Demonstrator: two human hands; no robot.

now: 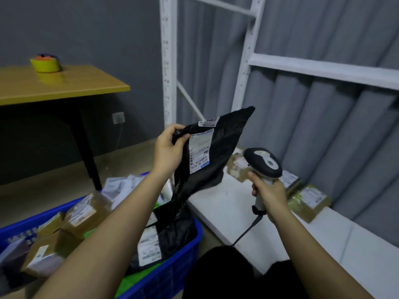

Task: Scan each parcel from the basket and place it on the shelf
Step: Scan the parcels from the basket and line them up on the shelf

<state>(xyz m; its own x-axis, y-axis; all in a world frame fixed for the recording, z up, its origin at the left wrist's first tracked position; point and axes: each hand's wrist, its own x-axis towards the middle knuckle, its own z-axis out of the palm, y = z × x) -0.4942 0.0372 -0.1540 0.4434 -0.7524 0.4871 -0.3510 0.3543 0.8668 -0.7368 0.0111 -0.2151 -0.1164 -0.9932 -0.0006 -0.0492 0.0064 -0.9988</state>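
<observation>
My left hand point(167, 147) grips a black plastic mailer parcel point(218, 145) by its upper left edge and holds it up above the basket, its white shipping label facing me. My right hand point(268, 194) is closed around the handle of a black and grey barcode scanner point(263, 161), whose head sits just right of the parcel, above the low white shelf point(233, 212). The blue plastic basket point(181, 264) at lower left holds several brown cardboard boxes point(86, 210) and another black mailer point(172, 231).
Three small brown parcels point(308, 201) lie along the back of the white shelf. White metal shelf uprights point(168, 61) and a higher shelf board point(323, 70) stand ahead. A yellow-topped table point(54, 83) with tape rolls point(45, 64) is at left. The scanner's cable point(248, 231) trails down.
</observation>
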